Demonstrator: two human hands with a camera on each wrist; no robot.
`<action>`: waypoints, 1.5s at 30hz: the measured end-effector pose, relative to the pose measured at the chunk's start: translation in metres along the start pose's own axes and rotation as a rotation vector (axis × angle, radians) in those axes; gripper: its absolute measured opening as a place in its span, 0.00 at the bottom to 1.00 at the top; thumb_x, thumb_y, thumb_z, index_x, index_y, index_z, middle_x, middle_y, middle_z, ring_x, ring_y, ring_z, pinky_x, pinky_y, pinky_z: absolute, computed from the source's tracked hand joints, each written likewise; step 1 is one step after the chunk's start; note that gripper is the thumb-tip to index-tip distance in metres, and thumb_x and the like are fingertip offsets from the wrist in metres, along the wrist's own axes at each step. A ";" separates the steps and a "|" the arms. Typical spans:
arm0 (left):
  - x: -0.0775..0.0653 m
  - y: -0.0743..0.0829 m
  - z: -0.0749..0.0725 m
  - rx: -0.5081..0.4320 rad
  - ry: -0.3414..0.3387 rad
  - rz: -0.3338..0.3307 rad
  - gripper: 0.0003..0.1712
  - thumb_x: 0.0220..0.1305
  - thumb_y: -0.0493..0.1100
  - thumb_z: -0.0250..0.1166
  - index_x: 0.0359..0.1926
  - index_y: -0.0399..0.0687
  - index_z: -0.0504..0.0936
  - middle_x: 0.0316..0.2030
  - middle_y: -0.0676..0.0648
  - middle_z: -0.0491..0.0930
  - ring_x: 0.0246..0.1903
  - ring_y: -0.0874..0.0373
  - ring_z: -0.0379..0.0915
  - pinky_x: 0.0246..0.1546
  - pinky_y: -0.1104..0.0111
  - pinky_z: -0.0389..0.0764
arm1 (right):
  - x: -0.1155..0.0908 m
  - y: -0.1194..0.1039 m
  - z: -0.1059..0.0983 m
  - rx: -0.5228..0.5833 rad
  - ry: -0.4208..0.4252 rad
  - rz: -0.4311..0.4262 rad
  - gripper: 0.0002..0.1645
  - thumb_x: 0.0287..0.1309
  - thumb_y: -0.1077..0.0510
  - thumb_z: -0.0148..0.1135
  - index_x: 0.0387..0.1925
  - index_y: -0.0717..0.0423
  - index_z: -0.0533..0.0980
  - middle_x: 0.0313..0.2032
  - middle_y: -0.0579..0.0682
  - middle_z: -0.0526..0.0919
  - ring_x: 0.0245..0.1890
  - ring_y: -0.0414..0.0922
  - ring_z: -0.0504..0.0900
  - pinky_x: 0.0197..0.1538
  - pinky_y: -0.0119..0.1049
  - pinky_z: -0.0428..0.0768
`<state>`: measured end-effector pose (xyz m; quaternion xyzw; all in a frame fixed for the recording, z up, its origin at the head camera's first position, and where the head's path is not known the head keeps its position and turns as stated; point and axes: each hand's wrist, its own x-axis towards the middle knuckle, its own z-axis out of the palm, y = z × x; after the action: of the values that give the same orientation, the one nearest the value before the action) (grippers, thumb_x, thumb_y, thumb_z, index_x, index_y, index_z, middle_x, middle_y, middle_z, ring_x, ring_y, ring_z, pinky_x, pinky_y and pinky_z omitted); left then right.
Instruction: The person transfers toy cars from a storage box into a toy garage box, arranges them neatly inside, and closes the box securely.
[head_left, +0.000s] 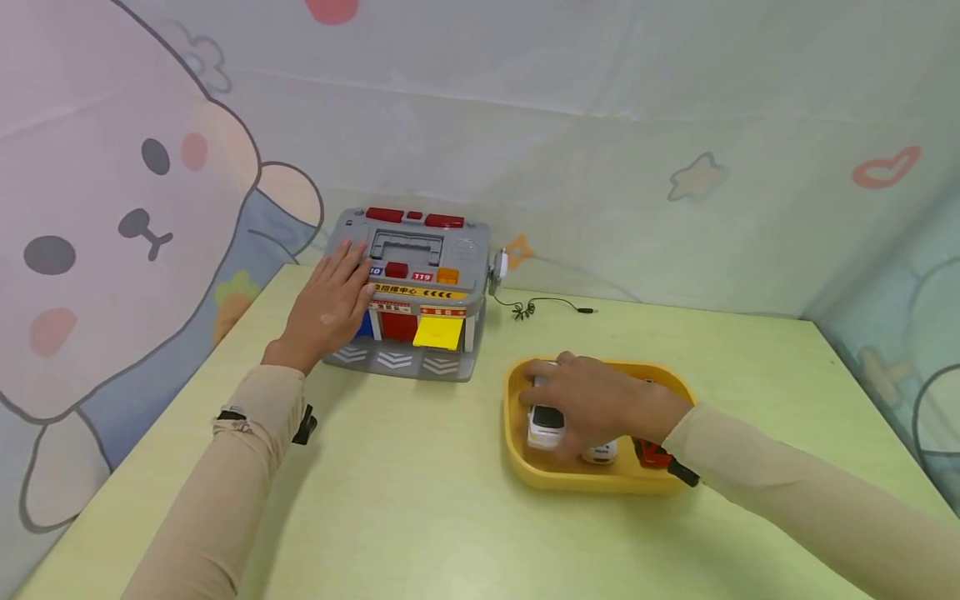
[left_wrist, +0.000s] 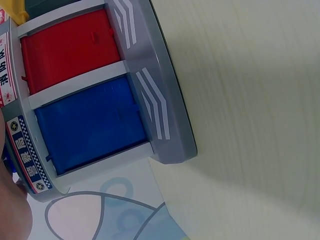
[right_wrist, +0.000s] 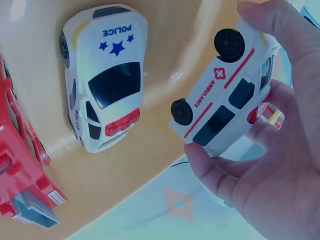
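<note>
We take the yellow tray (head_left: 600, 481) as the reference point. We hold the ambulance (right_wrist: 225, 97) in the right hand (head_left: 592, 400), thumb and fingers clamped on its body. We locate the ambulance at the left part of the tray, tilted; we cannot tell whether it touches the tray floor. Inside the tray, we find the police car (right_wrist: 115, 85) roof up just beside the ambulance, and the red truck (right_wrist: 22, 170) nearer the tray's right end.

We rest the left hand (head_left: 326, 304) on the toy station (head_left: 468, 250), beyond the tray and to its left; the fingers lie extended and close together on the top. On the station front, we see the yellow flap (head_left: 438, 333) jutting out on the side nearest the tray, with the red door (left_wrist: 72, 52) and the blue door (left_wrist: 92, 122) closed farther from the tray. We note a black cable (head_left: 551, 300) behind the tray, on the table (head_left: 375, 500)
</note>
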<state>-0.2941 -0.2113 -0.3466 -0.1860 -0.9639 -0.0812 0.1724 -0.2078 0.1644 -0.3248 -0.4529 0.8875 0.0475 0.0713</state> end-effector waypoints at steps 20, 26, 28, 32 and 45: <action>0.002 0.002 -0.002 -0.022 0.028 -0.012 0.31 0.79 0.49 0.44 0.73 0.33 0.62 0.78 0.38 0.51 0.80 0.43 0.37 0.79 0.48 0.43 | -0.005 -0.017 -0.032 -0.017 0.185 -0.074 0.31 0.47 0.39 0.68 0.55 0.41 0.78 0.60 0.50 0.74 0.47 0.53 0.76 0.47 0.44 0.78; 0.002 0.004 -0.002 -0.032 0.027 -0.012 0.31 0.79 0.49 0.44 0.72 0.32 0.63 0.78 0.37 0.52 0.79 0.42 0.38 0.79 0.48 0.44 | 0.001 -0.025 -0.038 -0.007 0.162 -0.082 0.32 0.50 0.37 0.67 0.57 0.42 0.78 0.62 0.51 0.74 0.50 0.54 0.75 0.50 0.46 0.79; 0.002 0.004 -0.001 -0.033 0.028 -0.011 0.31 0.79 0.49 0.44 0.72 0.32 0.63 0.78 0.37 0.52 0.79 0.42 0.38 0.78 0.48 0.44 | 0.002 -0.026 -0.037 -0.004 0.155 -0.082 0.32 0.50 0.38 0.66 0.57 0.41 0.78 0.63 0.51 0.74 0.52 0.55 0.75 0.52 0.47 0.79; 0.001 0.005 -0.001 -0.031 0.032 -0.012 0.31 0.79 0.48 0.44 0.72 0.32 0.64 0.78 0.37 0.53 0.79 0.42 0.39 0.78 0.48 0.44 | 0.005 -0.028 -0.036 -0.015 0.173 -0.091 0.32 0.50 0.38 0.66 0.58 0.41 0.77 0.64 0.51 0.74 0.54 0.55 0.75 0.55 0.49 0.79; -0.001 0.002 0.000 -0.043 0.039 -0.017 0.31 0.79 0.48 0.44 0.72 0.32 0.64 0.77 0.37 0.53 0.79 0.42 0.39 0.78 0.47 0.44 | 0.023 -0.041 -0.038 -0.035 0.166 -0.082 0.36 0.47 0.40 0.69 0.61 0.36 0.75 0.69 0.50 0.69 0.60 0.58 0.72 0.61 0.51 0.75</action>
<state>-0.2924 -0.2102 -0.3466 -0.1801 -0.9598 -0.1072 0.1866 -0.1907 0.1165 -0.2918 -0.4926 0.8699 0.0224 -0.0086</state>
